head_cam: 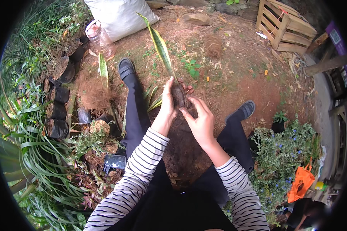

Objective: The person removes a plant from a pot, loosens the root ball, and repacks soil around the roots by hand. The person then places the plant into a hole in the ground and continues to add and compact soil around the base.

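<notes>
Between my hands is a snake plant cutting [161, 47], its single long yellow-edged leaf pointing up and away from me. Its lower end is a dark root ball [179, 96] that looks wrapped in brown fibre strands. My left hand [169, 101] grips the root ball from the left, with fingertips showing on its far side. At the lower right of the root ball, my right hand [201, 119] pinches with thumb and fingertips. More snake plant leaves [155, 104] lie on the ground beyond my left forearm. Dark soil [180, 144] shows between my legs.
Left of me are a heap of brown fibre [93, 93], black plant bags [59, 111] and a phone [115, 161]. A white sack [121, 18], pink bottle [99, 40], twine roll [213, 46] and wooden crate [289, 29] stand farther off. Flowering plants [280, 153], an orange bag [301, 184] and another person [306, 215] are at right.
</notes>
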`<state>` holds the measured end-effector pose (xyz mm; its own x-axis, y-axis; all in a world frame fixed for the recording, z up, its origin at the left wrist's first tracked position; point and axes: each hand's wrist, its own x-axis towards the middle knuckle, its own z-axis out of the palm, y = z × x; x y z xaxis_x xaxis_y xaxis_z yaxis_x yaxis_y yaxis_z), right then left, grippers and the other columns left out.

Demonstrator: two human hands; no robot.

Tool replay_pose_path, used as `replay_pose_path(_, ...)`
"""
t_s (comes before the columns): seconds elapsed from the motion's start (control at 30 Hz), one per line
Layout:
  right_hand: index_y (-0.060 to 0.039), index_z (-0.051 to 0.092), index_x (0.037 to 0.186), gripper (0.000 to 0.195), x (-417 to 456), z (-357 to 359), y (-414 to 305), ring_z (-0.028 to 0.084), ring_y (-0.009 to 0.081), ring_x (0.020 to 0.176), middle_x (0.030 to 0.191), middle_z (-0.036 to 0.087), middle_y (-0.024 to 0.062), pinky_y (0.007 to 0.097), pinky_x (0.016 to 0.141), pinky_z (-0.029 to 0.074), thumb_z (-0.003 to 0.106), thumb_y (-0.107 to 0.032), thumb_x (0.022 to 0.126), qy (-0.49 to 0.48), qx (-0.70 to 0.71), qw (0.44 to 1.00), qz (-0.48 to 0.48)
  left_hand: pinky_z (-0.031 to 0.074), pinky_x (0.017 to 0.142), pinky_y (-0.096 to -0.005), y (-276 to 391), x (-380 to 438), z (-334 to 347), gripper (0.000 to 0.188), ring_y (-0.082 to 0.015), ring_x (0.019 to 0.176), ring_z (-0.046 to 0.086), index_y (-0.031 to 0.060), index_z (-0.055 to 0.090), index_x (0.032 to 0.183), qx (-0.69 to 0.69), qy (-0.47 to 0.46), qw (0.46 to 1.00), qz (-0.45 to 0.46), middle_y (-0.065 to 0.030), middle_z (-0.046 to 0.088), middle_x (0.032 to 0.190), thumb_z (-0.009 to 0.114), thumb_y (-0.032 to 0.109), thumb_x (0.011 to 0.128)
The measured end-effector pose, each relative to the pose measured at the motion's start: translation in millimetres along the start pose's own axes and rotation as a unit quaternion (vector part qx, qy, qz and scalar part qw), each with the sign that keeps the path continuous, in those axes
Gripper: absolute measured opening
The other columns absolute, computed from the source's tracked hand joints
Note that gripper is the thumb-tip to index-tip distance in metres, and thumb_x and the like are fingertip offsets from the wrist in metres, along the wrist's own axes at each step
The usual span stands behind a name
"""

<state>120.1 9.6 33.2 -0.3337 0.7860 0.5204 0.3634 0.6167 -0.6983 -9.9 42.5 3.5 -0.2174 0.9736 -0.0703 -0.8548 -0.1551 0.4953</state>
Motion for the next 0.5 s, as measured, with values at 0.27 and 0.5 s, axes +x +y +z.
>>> replay_pose_path(0.27, 0.0004, 0.054, 0.109, 0.041, 21.4, -3.7, 13.7, 0.062, 0.0309, 0.098, 0.101, 0.063, 0.0187, 0.0346, 0.079, 0.049, 0.072, -0.015, 0.075, 0.030, 0.095, 0.993, 0.069, 0.043, 0.089, -0.0461, 1.1, -0.6, 5.2, 0.055, -0.0311, 0.108, 0.051, 0.0035, 0.040, 0.123, 0.028, -0.083, 0.996, -0.012, -0.0166, 0.051, 0.115, 0.040, 0.048, 0.091)
replay_pose_path(0.5, -0.0016, 0.055, 0.100, 0.041, 30.2, -3.4, 1.5, 0.059, 0.0302, 0.089, 0.093, 0.061, 0.0145, 0.0395, 0.078, 0.045, 0.075, -0.022, 0.070, 0.011, -0.081, 0.996, -0.024, 0.046, 0.086, -0.0415, -3.5, 4.4, 5.4, 0.052, -0.0255, 0.106, 0.052, 0.0052, 0.039, 0.125, 0.057, -0.054, 0.997, 0.023, -0.0088, 0.052, 0.106, 0.044, 0.046, 0.092)
